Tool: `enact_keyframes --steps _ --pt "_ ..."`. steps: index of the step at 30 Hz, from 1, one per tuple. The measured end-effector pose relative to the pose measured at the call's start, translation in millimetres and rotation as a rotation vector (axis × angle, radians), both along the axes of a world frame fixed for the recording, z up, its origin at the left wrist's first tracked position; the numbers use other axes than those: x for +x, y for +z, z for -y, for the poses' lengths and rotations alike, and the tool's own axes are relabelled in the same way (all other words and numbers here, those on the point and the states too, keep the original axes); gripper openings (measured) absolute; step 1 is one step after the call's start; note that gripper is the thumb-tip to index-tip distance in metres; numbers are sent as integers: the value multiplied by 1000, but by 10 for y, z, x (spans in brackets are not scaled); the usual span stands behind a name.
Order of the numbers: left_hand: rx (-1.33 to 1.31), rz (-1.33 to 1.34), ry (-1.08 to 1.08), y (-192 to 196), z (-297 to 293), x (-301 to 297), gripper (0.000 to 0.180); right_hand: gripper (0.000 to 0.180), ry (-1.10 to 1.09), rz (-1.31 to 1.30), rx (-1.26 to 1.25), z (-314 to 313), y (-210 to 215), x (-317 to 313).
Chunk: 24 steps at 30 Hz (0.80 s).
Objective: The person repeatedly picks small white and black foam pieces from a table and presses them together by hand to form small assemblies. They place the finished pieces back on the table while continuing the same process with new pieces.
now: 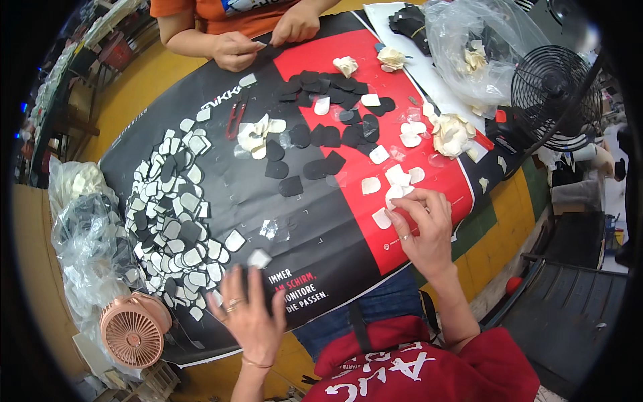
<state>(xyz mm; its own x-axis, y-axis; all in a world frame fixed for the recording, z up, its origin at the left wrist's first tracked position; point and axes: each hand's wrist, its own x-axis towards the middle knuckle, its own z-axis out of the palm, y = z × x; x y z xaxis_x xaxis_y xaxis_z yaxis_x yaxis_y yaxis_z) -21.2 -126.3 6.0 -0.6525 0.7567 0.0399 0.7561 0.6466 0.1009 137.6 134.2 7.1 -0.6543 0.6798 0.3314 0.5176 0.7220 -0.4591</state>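
My left hand [251, 318] is spread palm down over the near edge of the table, slightly blurred. A white rounded patch [259, 258], also blurred, lies at its fingertips. To its left is a big heap of small rounded patches [167, 231], white on one face and black on the other. My right hand [429, 231] is over the red part of the mat, thumb and fingers curled into a pinch. A white patch [382, 218] is at the thumb tip, and a small group of white patches [398, 175] lies just beyond the fingers.
Black patches [325, 90] are scattered mid-table. Cream fabric-like clusters [453, 135] lie at the right, and red-handled scissors [234, 120] farther left. A pink fan [134, 335], a black fan [556, 97] and plastic bags [94, 241] stand around the edges. Opposite, another person's hands [268, 40] hold something small.
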Motion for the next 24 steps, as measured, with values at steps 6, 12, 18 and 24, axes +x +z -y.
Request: enact_keyframes --steps 6,12,18,24 --pt "227 0 214 52 113 -60 63 26 253 115 -60 -203 63 -7" --pt "340 80 -163 98 -610 -357 42 22 326 176 -230 -186 148 -124" --pt "191 -63 -314 -16 -1194 -457 43 18 304 27 -315 -55 179 -81" --pt "103 161 -332 5 -911 395 56 26 179 -203 -678 88 139 22"
